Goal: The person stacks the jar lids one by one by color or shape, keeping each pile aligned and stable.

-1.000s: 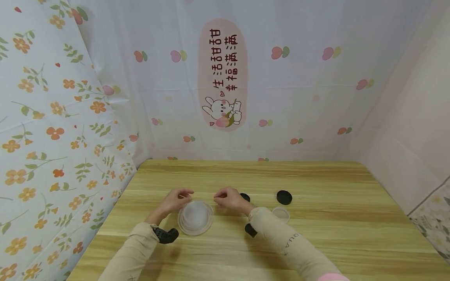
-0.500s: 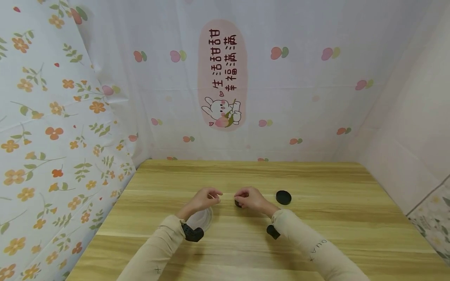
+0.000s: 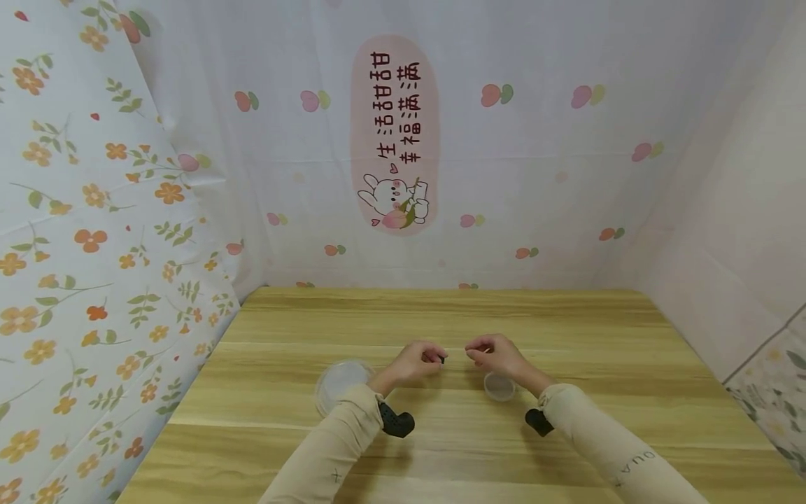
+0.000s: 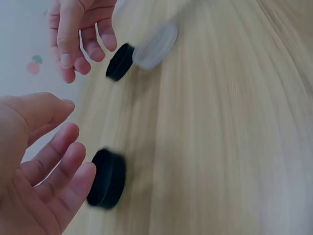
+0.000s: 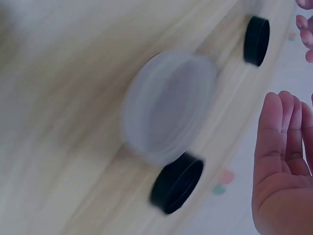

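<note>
My left hand [image 3: 412, 362] hovers over the middle of the table with fingers loosely bent. Right by its fingertips is a black round lid [image 4: 108, 180], mostly hidden behind the hand in the head view; nothing shows in its grasp. To the right, my right hand [image 3: 502, 358] is held above the table, its fingers [image 5: 270, 134] fairly straight and holding nothing. Below it lie a translucent round lid [image 3: 500, 387] and a second black round lid [image 5: 177, 183], the two side by side in the right wrist view. The head view hides that second black lid behind the right hand.
Translucent round pieces [image 3: 343, 383], seemingly stacked, lie on the wooden table [image 3: 567, 448] to the left, partly covered by the left forearm. Patterned cloth [image 3: 535, 154] hangs behind the table and along its sides.
Both hands have moved rightward. My right hand has left the nearer black lid, where my left hand now is. The translucent stack and right-hand translucent lid are more exposed than half a second ago.
</note>
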Demonstrator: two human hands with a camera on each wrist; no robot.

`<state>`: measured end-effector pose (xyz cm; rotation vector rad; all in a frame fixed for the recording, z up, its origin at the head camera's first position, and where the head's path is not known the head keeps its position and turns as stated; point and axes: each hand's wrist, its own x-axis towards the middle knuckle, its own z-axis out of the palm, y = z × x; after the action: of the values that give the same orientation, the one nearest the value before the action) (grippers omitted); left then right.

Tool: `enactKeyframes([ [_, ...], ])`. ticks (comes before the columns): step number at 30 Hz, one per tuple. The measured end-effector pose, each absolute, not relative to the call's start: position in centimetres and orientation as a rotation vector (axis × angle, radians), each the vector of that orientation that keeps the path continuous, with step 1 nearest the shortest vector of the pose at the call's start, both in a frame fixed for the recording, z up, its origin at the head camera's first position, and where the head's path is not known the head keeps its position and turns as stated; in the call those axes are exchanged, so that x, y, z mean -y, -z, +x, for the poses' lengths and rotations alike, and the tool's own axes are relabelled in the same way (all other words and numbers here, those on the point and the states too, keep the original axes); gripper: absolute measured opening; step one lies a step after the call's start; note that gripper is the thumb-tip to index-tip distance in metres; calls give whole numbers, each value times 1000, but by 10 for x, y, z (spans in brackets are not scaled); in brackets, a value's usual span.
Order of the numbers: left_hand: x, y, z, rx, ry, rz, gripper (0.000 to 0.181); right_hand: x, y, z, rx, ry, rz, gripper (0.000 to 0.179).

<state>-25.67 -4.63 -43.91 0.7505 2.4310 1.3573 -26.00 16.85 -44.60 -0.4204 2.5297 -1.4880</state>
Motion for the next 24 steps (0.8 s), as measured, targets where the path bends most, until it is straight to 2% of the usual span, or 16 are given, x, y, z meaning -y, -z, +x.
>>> enactKeyframes([
  [12,-4,457,-252,-2377,-1460,749,23,-213,458,-244,-2733,1372,-370,21],
  [18,-20,498,-269,-2308,-1502,808,24,-227,467,-238,-2753,1355,-317,18],
  [24,-29,474,-238,-2311,-1483,585,28,-233,480,-236,-2663,1395,-225,17],
])
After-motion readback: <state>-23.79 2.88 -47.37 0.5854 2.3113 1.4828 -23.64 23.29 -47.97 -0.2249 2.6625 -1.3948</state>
